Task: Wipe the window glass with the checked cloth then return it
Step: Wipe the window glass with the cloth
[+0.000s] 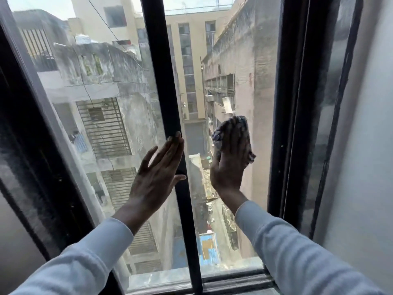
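The window glass (pixel 240 67) fills the middle of the head view, split by a black vertical bar (pixel 158 60). My right hand (pixel 230 158) presses the checked cloth (pixel 241 122) flat against the right pane; the dark-and-white cloth shows above and beside the fingers. My left hand (pixel 158 167) rests flat with fingers apart, its fingertips against the black bar and the left pane (pixel 102 86). It holds nothing. Both arms wear pale blue sleeves.
A black frame post (pixel 293 103) borders the right pane, with a pale wall (pixel 365 145) beyond it. A dark frame (pixel 25 135) runs along the left. The sill track (pixel 229 282) lies below. Buildings and an alley show through the glass.
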`<state>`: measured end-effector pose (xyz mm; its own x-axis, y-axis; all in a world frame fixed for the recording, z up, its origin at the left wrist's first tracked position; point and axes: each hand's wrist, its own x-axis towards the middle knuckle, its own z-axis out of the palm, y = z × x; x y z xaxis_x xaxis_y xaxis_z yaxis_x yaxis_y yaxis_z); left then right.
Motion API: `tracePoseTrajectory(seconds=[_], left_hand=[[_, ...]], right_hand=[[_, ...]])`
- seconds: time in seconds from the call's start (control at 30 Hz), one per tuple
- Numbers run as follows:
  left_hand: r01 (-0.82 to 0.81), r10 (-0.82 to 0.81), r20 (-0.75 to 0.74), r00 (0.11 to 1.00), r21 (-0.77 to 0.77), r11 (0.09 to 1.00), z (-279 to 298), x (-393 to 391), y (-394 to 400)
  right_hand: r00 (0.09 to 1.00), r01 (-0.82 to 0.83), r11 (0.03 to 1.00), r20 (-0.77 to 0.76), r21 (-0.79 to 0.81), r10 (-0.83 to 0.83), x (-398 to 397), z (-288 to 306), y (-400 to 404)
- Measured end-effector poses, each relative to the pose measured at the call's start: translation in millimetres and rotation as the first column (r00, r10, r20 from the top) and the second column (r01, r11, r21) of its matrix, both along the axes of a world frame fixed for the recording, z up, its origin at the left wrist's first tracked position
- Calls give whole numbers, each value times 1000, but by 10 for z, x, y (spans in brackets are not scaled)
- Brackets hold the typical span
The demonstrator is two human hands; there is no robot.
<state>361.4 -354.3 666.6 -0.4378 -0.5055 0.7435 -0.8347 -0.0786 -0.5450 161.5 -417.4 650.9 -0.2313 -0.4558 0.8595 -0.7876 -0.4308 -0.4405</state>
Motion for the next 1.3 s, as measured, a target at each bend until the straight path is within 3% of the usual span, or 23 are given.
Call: tracePoseTrajectory(seconds=[0.03,0.1,0.13,0.2,0.27,0.3,0.37,0.43,0.47,0.5,0.57,0.63,0.7,0.77,0.83,0.93,1.0,1.03,1.1,1.17,1.2,1.23,1.3], left_hand=[[3,-3,-11,1000,7,1000,14,-8,5],[5,-4,-22,1000,32,999,19,-19,24],[1,0,-15,1000,34,999,5,-13,20],[-4,4,-10,1000,27,1000,-3,11,27],[16,-15,-39,999,15,1000,-32,6,14],[21,-21,-54,998,8,1000,-53,-6,1],[22,-22,-67,997,-3,1000,-82,-30,-38],[29,-30,-67,997,-13,999,-81,-22,-59],[28,-29,-63,998,-20,999,-77,-11,-63],[19,-20,-58,998,-26,999,-75,0,-65],[9,-11,-53,999,-30,1000,-75,6,-62],[7,-9,-59,998,-30,1000,-109,-5,-67],[7,-9,-60,998,-33,999,-123,-17,-89],[12,-14,-60,998,-27,1000,-105,-4,-75],[9,-10,-53,999,-26,1000,-88,12,-65],[13,-14,-55,998,-25,1000,-103,24,-48],[14,-15,-64,998,-19,1000,-119,7,-47],[11,-12,-63,998,-19,1000,-121,-1,-46],[11,-12,-58,998,-17,1000,-100,-5,-31],[19,-19,-66,998,1,1000,-77,-8,-17],[19,-18,-70,997,4,1000,-76,0,-19],[18,-17,-73,997,2,1000,-75,0,-23],[24,-24,-83,996,3,1000,-67,-6,-18]], right_hand=[[982,-68,998,-175,0,66,110,-150,62],[838,-178,980,-535,-91,103,77,-177,-30],[794,-186,971,-605,-147,61,-37,-68,-145],[887,-96,985,-462,-145,18,-242,17,-249],[988,-13,1000,-156,3,13,-287,-162,-112],[991,-31,997,-124,76,41,-220,-353,-13],[925,-103,989,-355,105,134,-102,-648,77],[802,-148,989,-588,-22,107,-179,-424,-101],[792,-138,988,-607,-75,65,-242,-223,-207],[843,-96,990,-537,-107,23,-305,-64,-307],[981,-3,999,-195,-32,-4,-339,34,-323],[1000,-19,996,-16,82,21,-210,-176,-157],[967,-72,995,-238,74,88,-2,-377,-11],[842,-162,983,-530,-80,96,79,-120,-143],[800,-146,966,-600,-213,-11,2,287,-358],[985,0,983,-167,-184,-31,-248,311,-428],[995,3,1000,102,-21,-1,-183,-116,-210],[998,-32,998,47,46,29,-65,-357,-82],[947,-115,990,-293,83,134,63,-661,-11],[805,-137,990,-585,-19,101,-128,-406,-234],[798,-128,989,-600,-71,60,-264,-232,-352],[871,-93,990,-491,-107,29,-403,-93,-465],[999,25,999,-37,-41,-26,-553,-25,-456]])
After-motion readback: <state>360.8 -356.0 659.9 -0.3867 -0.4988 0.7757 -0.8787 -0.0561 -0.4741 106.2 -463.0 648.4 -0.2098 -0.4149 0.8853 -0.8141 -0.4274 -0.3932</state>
